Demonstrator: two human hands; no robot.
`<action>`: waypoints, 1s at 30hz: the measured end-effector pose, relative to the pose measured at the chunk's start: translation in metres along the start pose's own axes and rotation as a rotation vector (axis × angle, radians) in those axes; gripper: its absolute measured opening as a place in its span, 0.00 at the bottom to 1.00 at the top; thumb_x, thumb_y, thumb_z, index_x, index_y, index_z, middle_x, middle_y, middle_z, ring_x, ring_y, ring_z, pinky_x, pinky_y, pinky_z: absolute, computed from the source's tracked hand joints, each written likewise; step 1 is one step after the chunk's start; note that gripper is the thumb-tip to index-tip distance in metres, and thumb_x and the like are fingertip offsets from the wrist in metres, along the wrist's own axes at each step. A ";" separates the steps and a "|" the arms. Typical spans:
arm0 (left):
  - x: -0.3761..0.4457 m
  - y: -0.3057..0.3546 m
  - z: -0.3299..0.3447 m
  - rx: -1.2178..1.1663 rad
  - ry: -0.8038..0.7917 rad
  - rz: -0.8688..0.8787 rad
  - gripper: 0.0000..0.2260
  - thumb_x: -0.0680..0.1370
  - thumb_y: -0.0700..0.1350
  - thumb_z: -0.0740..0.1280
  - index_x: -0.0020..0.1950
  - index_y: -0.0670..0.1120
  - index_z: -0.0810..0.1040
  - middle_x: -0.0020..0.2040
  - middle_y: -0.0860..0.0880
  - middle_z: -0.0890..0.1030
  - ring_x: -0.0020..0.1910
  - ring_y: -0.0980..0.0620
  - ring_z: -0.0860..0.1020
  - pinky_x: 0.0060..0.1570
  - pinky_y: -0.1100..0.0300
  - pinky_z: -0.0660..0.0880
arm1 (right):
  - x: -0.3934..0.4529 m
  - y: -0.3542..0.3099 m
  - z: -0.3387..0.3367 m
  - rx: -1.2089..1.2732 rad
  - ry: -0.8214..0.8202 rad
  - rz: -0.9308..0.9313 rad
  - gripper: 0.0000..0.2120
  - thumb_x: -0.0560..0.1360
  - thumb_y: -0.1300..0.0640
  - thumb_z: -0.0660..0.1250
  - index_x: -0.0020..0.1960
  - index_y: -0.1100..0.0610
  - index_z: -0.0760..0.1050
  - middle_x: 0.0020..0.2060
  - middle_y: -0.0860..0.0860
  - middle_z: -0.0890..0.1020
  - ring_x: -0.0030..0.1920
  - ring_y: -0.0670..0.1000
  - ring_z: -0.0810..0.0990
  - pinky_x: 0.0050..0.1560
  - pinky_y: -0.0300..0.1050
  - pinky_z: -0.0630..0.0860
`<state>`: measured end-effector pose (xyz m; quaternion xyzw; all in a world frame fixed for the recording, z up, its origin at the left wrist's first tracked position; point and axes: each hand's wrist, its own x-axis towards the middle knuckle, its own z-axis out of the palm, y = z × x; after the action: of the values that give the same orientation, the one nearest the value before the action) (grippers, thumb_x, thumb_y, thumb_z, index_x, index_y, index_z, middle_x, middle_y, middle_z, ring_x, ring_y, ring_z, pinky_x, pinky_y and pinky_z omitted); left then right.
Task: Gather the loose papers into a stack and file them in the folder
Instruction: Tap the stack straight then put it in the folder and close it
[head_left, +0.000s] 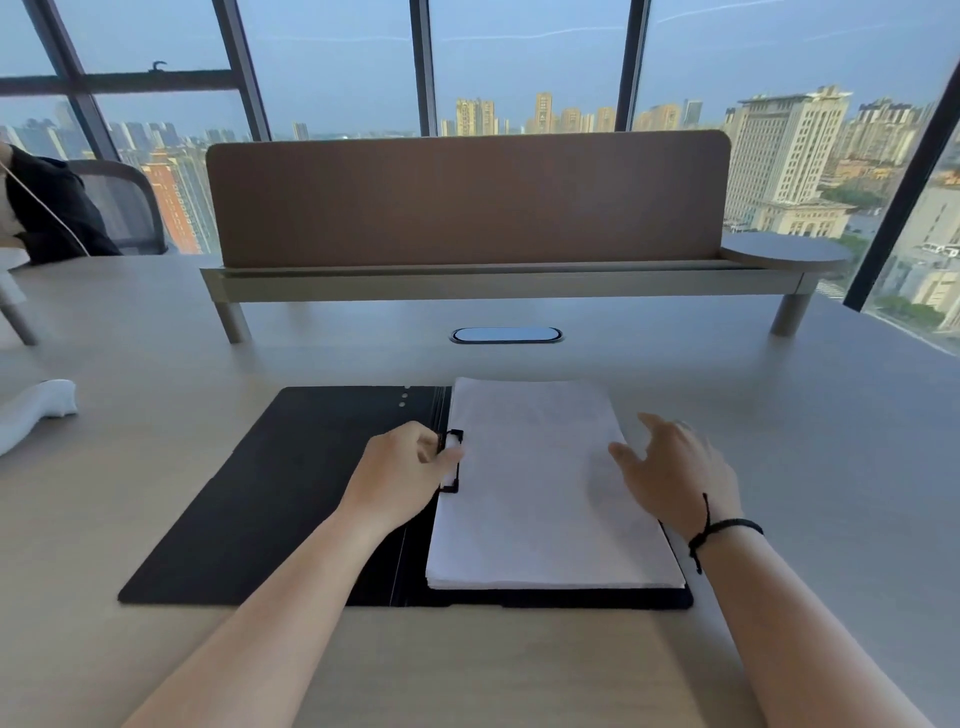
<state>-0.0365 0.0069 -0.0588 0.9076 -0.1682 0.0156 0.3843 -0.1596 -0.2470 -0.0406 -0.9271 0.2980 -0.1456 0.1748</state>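
A black folder (270, 499) lies open and flat on the desk in front of me. A squared stack of white papers (540, 499) rests on its right half. At the stack's left edge sits the folder's black clip (453, 462); my left hand (402, 470) has its fingers closed on that clip. My right hand (675, 467) hovers over the right edge of the stack with fingers spread, holding nothing; whether it touches the paper is unclear. A black cord bracelet circles my right wrist.
A brown divider screen (467, 197) on a raised shelf crosses the back of the desk (779, 415), with a cable port (506, 335) below it. A white object (36, 410) lies at the far left. A seated person's dark sleeve (47, 218) shows at upper left.
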 end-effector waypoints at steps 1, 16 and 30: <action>-0.004 -0.002 -0.007 -0.023 0.010 -0.009 0.16 0.77 0.59 0.68 0.53 0.49 0.81 0.46 0.55 0.83 0.46 0.60 0.79 0.42 0.67 0.73 | -0.008 -0.005 0.000 -0.011 0.003 -0.069 0.23 0.78 0.43 0.62 0.70 0.50 0.72 0.60 0.54 0.78 0.58 0.60 0.79 0.49 0.50 0.74; -0.051 -0.100 -0.107 0.439 0.176 -0.484 0.35 0.74 0.71 0.56 0.73 0.49 0.70 0.71 0.45 0.75 0.71 0.40 0.69 0.70 0.46 0.64 | -0.086 -0.068 0.040 -0.045 -0.196 -0.430 0.25 0.76 0.31 0.54 0.66 0.43 0.73 0.71 0.42 0.72 0.71 0.47 0.69 0.72 0.49 0.61; -0.053 0.098 -0.153 0.594 0.400 0.051 0.23 0.76 0.65 0.62 0.52 0.46 0.79 0.53 0.41 0.78 0.49 0.39 0.78 0.46 0.51 0.69 | -0.091 -0.069 0.037 -0.123 -0.173 -0.465 0.23 0.73 0.29 0.50 0.49 0.46 0.71 0.56 0.40 0.76 0.63 0.46 0.72 0.62 0.48 0.66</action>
<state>-0.1026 0.0664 0.1084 0.9542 -0.1006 0.2509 0.1286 -0.1820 -0.1303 -0.0607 -0.9886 0.0688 -0.0837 0.1049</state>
